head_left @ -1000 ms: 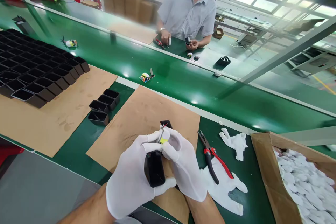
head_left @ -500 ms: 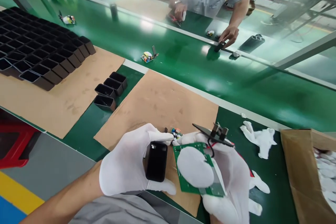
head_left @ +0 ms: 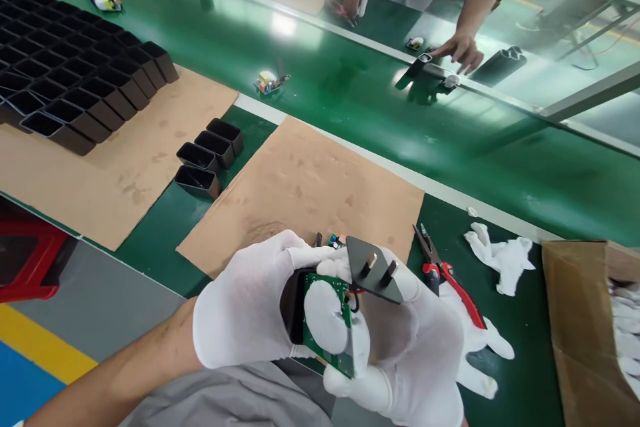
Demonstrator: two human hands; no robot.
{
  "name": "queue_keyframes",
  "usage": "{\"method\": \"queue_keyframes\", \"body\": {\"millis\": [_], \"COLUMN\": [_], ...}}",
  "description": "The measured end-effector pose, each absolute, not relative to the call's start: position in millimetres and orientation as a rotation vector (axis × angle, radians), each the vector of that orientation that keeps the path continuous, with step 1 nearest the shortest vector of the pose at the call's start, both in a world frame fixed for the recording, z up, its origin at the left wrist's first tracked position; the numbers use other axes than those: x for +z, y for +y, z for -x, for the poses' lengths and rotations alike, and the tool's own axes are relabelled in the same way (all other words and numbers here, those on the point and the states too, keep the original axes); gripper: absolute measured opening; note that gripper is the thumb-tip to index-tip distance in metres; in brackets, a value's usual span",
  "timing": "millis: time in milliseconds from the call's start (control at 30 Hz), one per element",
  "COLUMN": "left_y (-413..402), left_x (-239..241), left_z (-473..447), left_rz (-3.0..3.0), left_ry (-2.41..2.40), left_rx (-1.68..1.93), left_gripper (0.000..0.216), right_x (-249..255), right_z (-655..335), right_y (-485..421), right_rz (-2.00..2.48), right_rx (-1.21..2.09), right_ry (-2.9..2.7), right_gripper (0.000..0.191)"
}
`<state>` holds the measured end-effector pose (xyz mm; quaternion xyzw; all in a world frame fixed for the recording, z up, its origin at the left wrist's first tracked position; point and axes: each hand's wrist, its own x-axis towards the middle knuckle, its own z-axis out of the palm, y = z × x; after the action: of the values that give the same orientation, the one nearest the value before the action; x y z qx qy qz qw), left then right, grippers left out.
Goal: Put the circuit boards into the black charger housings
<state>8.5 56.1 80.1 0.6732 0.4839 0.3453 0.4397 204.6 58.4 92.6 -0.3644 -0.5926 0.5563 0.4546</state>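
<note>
Head view: above the desk's near edge, the white-gloved left hand curls its fingers around a hollow black case. The white-gloved right hand pinches a green rectangular circuit board with a round white pad at the case's mouth. A tilted board could scrape the rim; the thin black wire beneath a black two-pronged plate might snag.
</note>
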Motion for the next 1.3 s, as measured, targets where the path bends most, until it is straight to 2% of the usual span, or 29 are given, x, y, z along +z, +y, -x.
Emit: {"method": "queue_keyframes", "body": {"millis": [133, 267, 433, 633, 867, 1300], "left_y": [57, 56, 56, 58, 62, 59], "left_x": [78, 72, 67, 77, 79, 68], "left_z": [-6, -5, -7, -3, -7, -6], "left_rz": [-1.661, -1.659, -1.71, -1.67, -1.663, -1.708], "left_ry": [1.202, 1.171, 1.183, 1.186, 1.228, 1.245], "left_rx": [0.846, 0.901, 0.932, 0.831, 0.751, 0.828], "left_gripper": [0.053, 0.055, 0.059, 0.047, 0.052, 0.052], "right_x": [90, 89, 89, 91, 93, 87], "right_z": [-204, -202, -204, -205, -205, -201], "right_y": [56, 57, 63, 64, 65, 62], "right_rz": [1.015, 0.962, 0.848, 0.911, 0.9, 0.945], "right_rx": [1.16, 1.162, 1.136, 1.041, 1.044, 0.947], "right_ry": [-1.541, -1.594, -1.746, -1.851, -1.883, -1.903], "right_gripper": [0.067, 0.061, 0.063, 0.054, 0.05, 0.045]}}
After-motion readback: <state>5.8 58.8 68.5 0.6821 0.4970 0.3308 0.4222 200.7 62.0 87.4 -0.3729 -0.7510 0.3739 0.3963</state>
